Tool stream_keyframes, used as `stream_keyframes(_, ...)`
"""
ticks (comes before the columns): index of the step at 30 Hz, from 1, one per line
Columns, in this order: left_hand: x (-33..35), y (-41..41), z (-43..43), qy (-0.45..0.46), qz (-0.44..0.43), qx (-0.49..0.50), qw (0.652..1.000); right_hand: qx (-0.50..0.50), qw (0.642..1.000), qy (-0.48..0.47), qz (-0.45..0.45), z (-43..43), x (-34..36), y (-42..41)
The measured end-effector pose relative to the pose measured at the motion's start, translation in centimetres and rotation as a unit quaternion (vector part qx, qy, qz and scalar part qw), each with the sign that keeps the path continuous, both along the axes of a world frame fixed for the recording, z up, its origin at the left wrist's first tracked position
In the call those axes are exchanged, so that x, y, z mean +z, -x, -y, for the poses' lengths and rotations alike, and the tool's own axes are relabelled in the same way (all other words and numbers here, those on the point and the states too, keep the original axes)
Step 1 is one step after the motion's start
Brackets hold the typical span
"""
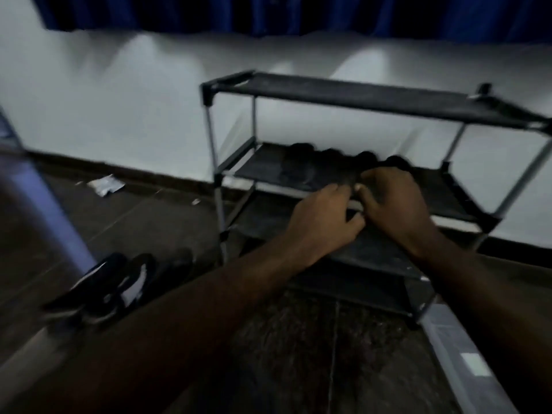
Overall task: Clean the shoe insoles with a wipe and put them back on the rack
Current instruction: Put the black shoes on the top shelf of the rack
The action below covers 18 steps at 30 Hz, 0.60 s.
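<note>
A black shoe rack [373,98] with fabric shelves stands against the white wall. Several dark insoles [301,162] lie in a row on its middle shelf. My left hand [325,218] and my right hand [397,204] meet at the front rail of that shelf, fingers curled. Between them is a dark insole [356,217]: my left thumb and fingers pinch it, and my right fingers curl down onto it. The picture is blurred, so the grip is hard to make out. No wipe shows in either hand.
A pair of black shoes with white trim [104,288] sits on the dark floor left of the rack. A white packet [106,185] lies by the skirting board. A clear plastic box [466,363] stands at the lower right. A blue curtain [268,13] hangs above.
</note>
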<state>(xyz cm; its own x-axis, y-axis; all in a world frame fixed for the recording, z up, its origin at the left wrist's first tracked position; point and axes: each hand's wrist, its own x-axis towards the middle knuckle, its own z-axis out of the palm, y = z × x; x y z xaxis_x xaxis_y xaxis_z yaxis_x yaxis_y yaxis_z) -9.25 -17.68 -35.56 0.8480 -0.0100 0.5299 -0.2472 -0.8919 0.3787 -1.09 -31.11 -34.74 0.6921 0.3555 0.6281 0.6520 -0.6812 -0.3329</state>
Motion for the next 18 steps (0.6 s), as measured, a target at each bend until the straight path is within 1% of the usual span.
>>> stream_keyframes(2,-1.6,3.4,-2.4,0.019,-0.035,0.014,0.999,0.05,0.999,0.007,-0.015,-2.6,-1.4,3.3)
stream_keyframes(5,-4.9,7.6,-6.3,0.056,-0.071,0.029,0.995,0.097,0.992,0.056,-0.05,-6.5,-4.6,7.4)
stream_keyframes(7,-7.5,9.8,-9.4,0.075,-0.113,0.073,0.988,0.121,0.985,0.086,-0.086,-9.3,-6.8,9.4)
stream_keyframes(10,-11.3,12.0,-14.2,0.063,-0.206,0.157,0.964,0.149,0.966,0.132,-0.167,-13.0,-10.4,11.1)
stream_keyframes(13,-14.8,13.6,-18.5,0.044,-0.264,0.214,0.939,0.172,0.94,0.172,-0.239,-16.1,-13.6,12.4)
stream_keyframes(16,-17.9,15.1,-22.7,0.025,-0.324,0.244,0.914,0.179,0.922,0.218,-0.264,-19.0,-16.1,13.3)
stream_keyframes(18,-19.8,16.0,-25.1,-0.011,-0.354,0.253,0.9,0.204,0.911,0.225,-0.28,-20.8,-17.9,13.5)
